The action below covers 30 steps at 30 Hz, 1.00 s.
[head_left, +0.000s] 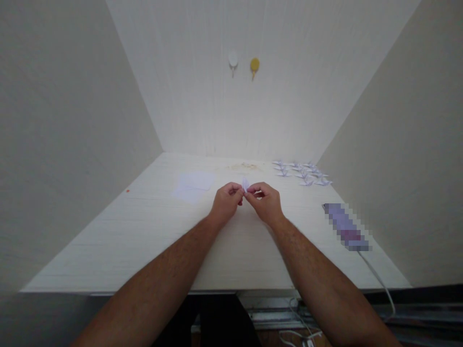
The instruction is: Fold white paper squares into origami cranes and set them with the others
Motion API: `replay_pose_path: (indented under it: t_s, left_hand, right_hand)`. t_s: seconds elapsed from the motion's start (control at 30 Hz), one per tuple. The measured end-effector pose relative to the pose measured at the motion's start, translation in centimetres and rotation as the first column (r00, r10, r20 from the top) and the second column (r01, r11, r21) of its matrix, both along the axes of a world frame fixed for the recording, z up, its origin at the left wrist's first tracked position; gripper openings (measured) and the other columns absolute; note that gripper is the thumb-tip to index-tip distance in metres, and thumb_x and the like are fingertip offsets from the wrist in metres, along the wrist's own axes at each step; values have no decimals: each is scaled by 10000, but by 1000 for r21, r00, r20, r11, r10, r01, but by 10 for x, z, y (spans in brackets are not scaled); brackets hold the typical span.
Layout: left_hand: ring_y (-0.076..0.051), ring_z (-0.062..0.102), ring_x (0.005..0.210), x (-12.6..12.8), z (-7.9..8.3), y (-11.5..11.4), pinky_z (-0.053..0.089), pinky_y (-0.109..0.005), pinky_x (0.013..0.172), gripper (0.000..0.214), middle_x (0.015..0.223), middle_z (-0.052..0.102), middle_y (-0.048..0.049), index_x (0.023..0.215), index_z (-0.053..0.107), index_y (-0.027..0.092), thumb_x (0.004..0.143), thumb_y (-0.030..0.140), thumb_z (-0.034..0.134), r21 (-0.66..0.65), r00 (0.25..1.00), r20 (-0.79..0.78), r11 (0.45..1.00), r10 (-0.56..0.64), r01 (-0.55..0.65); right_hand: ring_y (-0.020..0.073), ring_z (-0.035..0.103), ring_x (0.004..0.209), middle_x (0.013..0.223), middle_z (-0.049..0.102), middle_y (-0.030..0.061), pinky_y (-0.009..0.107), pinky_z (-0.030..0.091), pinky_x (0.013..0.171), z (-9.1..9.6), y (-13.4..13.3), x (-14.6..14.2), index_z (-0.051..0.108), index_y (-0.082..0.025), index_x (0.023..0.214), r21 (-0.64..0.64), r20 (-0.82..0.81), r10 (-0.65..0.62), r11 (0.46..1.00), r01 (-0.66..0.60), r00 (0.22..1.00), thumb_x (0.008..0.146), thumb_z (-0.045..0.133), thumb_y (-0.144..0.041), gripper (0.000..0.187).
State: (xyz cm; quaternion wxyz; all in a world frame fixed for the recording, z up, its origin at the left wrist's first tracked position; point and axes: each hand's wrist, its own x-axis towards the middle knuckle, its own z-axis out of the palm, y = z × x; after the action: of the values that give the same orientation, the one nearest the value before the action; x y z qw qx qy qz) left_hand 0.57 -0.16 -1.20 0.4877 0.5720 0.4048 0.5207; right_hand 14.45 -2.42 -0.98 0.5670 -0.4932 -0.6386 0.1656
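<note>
My left hand (226, 202) and my right hand (265, 201) meet over the middle of a white table (144, 241). Both pinch a small folded piece of pale paper (245, 185) between their fingertips, held just above the tabletop. The fingers of each hand are curled closed around it. A stack of white paper sheets (193, 186) lies flat to the left of my left hand. Several small folded paper cranes (302, 172) sit in rows at the back right of the table.
A blurred flat object (345, 226) with a white cable (378, 277) lies near the table's right edge. Walls close in the table on the left, back and right. Two wall hooks, one white (233, 60) and one yellow (254, 65), hang on the back wall.
</note>
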Motion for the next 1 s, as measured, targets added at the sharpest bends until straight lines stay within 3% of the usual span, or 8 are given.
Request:
replay_pose_path:
  t_s: [0.23, 0.63, 0.8, 1.0]
  left_hand:
    - [-99, 551, 531, -4, 3, 0, 450, -216, 513, 151, 647, 624, 8, 777, 608, 156, 750, 302, 633, 111, 996, -66, 992, -53, 60]
    - [-100, 522, 499, -3, 2, -3, 404, -210, 482, 148, 589, 600, 19, 787, 637, 159, 757, 303, 628, 172, 989, -136, 984, 58, -34]
    - [-95, 521, 515, -1, 6, -6, 407, -206, 495, 120, 601, 607, 20, 766, 646, 161, 736, 278, 641, 174, 987, -120, 981, 102, -80]
    - [-92, 504, 474, 0, 5, -6, 389, -206, 457, 141, 570, 598, 28, 788, 636, 159, 751, 294, 636, 138, 995, -71, 989, 63, -53]
  right_hand:
    - [137, 614, 592, 768, 696, 42, 256, 503, 540, 3, -2, 0, 671, -172, 784, -177, -135, 35, 982, -59, 990, 677, 739, -343, 212]
    - [110, 539, 471, 664, 679, 25, 234, 404, 430, 2, -1, 0, 669, -173, 762, -204, -202, 51, 975, -93, 978, 663, 749, -378, 242]
    - [139, 598, 573, 721, 692, 33, 261, 477, 513, 3, -1, -1, 657, -187, 713, -142, -270, 54, 985, -95, 961, 655, 750, -340, 189]
    - [165, 638, 686, 783, 698, 36, 297, 520, 626, 4, 1, -1, 657, -193, 697, -129, -343, 82, 983, -133, 936, 629, 753, -337, 186]
